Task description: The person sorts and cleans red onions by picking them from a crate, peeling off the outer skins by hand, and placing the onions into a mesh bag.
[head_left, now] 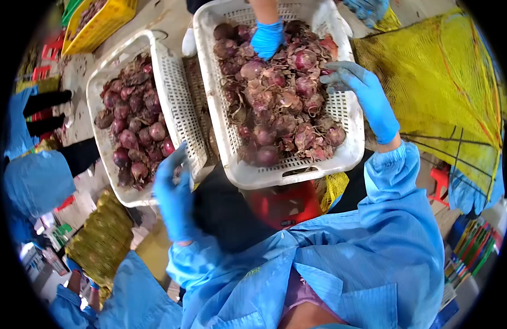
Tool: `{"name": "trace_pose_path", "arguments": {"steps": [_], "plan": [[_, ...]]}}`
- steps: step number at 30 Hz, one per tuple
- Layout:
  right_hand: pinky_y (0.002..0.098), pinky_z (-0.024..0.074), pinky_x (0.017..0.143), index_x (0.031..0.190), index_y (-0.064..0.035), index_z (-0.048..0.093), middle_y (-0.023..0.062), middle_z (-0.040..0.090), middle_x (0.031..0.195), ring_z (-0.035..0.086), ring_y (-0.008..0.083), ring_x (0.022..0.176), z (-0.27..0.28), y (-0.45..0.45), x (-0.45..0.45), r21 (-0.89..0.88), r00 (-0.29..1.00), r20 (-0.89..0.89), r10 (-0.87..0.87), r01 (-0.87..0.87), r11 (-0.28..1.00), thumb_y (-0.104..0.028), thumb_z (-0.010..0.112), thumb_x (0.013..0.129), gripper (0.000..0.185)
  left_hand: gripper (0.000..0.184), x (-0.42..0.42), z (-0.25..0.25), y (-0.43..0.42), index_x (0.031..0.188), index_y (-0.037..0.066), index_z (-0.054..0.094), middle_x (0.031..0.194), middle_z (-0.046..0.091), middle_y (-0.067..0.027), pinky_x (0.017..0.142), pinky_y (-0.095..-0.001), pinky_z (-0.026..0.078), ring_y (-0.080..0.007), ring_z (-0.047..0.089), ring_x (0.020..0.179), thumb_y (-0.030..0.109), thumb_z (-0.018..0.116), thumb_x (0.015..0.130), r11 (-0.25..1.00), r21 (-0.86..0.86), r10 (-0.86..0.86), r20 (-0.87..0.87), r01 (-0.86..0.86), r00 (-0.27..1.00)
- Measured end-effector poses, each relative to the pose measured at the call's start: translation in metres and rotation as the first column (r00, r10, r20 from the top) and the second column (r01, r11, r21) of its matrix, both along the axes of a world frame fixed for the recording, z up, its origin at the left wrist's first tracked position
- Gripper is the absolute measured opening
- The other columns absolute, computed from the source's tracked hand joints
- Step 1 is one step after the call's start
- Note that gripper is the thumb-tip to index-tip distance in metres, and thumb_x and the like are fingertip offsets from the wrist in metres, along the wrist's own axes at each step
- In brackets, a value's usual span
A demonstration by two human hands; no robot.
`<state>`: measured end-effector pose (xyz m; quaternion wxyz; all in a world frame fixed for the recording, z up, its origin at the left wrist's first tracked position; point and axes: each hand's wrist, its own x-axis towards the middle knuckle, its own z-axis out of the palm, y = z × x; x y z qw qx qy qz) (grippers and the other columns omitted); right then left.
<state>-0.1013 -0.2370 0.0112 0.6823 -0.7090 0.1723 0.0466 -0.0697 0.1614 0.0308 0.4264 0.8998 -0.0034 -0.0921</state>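
Observation:
Red onions with loose skins (286, 98) fill a white slatted crate (355, 140) in front of me. My right hand (366, 93), in a blue glove with dirty fingertips, is over that crate's right rim, its fingers stretched toward the onions; a bit of red onion shows beside the fingertips, and whether they grip it is unclear. My left hand (175, 192), also gloved, is by the near right edge of a second white crate (179, 104) holding red onions (135, 129). Its fingers are apart, with nothing seen in them.
A co-worker's blue-gloved hand (268, 39) reaches into the front crate from the far side. A yellow crate (102, 24) stands at the upper left. Yellow netting (434, 82) lies to the right, and a full mesh sack (102, 236) at the lower left. Other people in blue are at the left.

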Motion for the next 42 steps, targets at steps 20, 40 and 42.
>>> {"name": "trace_pose_path", "arguments": {"steps": [20,40,42], "plan": [[0.0288,0.0502,0.08,0.108,-0.0014,0.064,0.0077,0.07,0.093,0.064,0.0144,0.085,-0.01,-0.05,-0.02,-0.126,0.981,0.174,-0.084,0.107,0.986,-0.022,0.056,0.091,0.027,0.017,-0.037,-0.248,-0.203,0.086,0.017,0.067,0.097,0.061,-0.0071,0.066,-0.0341,0.049,-0.0214,0.061,0.094,0.006,0.057,0.079,0.143,0.814,-0.924,-0.095,0.563,0.371],[0.0319,0.0524,0.079,0.11,-0.0037,0.066,0.0144,0.07,0.097,0.069,0.0222,0.086,-0.016,-0.069,-0.021,-0.25,0.931,0.325,-0.166,0.254,0.934,-0.03,0.059,0.089,0.034,0.049,0.084,-0.111,-0.021,0.116,-0.003,0.053,0.113,0.06,-0.0161,0.096,-0.0458,0.049,-0.031,0.055,0.111,0.027,0.069,0.081,-0.124,-0.956,0.442,-0.292,-0.265,0.848],[0.0301,0.0532,0.076,0.11,-0.0027,0.066,0.0137,0.07,0.097,0.069,0.0193,0.083,-0.013,-0.066,-0.02,-0.208,0.935,0.318,-0.159,0.232,0.95,-0.03,0.059,0.089,0.035,0.061,0.059,-0.065,-0.09,0.128,-0.001,0.044,0.12,0.057,-0.015,0.1,-0.0469,0.046,-0.0312,0.054,0.114,0.031,0.069,0.083,-0.343,-0.779,0.462,-0.627,-0.525,0.628]]}}
